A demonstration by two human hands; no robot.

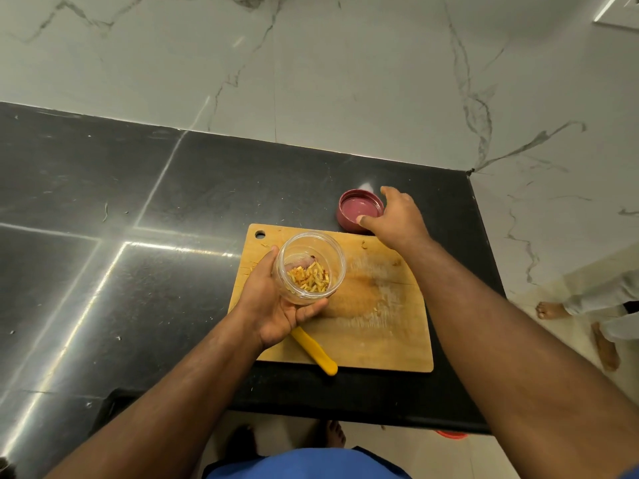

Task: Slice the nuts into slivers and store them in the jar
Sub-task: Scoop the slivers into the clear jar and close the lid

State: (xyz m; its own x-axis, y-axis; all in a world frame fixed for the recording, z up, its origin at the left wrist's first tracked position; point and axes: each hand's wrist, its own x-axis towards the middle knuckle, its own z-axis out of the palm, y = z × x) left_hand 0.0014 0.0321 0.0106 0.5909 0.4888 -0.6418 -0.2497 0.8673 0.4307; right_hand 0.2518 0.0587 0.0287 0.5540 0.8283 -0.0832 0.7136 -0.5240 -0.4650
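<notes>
My left hand [273, 305] grips a clear plastic jar [308, 250] above the left part of the wooden cutting board [380, 326]. Pale nut slivers [309, 280] lie in the jar's bottom, and its mouth is uncovered. My right hand [394, 216] reaches over the board's far edge, its thumb and fingers spread around the right side of a dark pink lid [359, 205] that lies upside down on the black counter. Whether the fingers touch the lid is unclear. A knife with a yellow handle [316, 352] lies on the board under my left hand, its blade hidden.
The black counter [121, 236] stretches to the left and ends at a corner on the right. A few nut crumbs are scattered on the board. Another person's bare feet [587, 330] stand on the marble floor at the right.
</notes>
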